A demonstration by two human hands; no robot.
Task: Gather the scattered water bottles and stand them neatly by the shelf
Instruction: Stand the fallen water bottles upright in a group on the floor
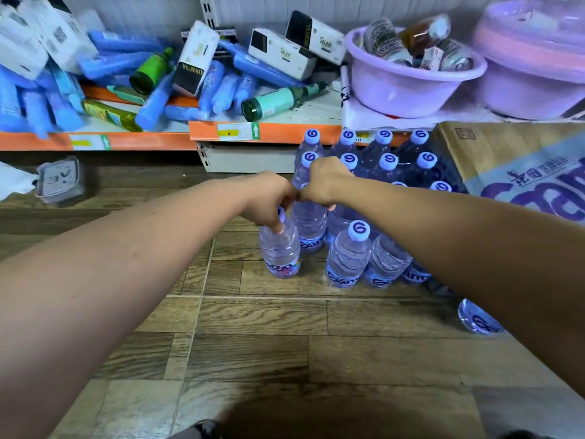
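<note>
Person crouched at the shelf [266, 133], both arms out over the wood-pattern floor [253, 315]. Left hand [269, 198] is closed from above on the cap and neck of one water bottle [280, 251], which stands upright, long axis vertical, base on the floor, at the near-left corner of the standing cluster [376, 160]. A thin gap shows between this bottle and the upright neighbour [309, 221] just to its right. Right hand [323, 182] is curled over the top of that neighbour; its fingers are hidden behind the knuckles, so I cannot tell whether it grips the cap or only rests on it. The two hands almost touch, knuckle to knuckle. Judgement: the coming move turns on that gap, since the held bottle lies directly below the left grip and needs only a short slide right and far to close ranks. One stray bottle [479, 318] lies tipped on the floor, near and well to the right, partly behind the right forearm; the right hand is the nearer one for it. Cardboard carton [506, 160] bounds the cluster on the right.
</note>
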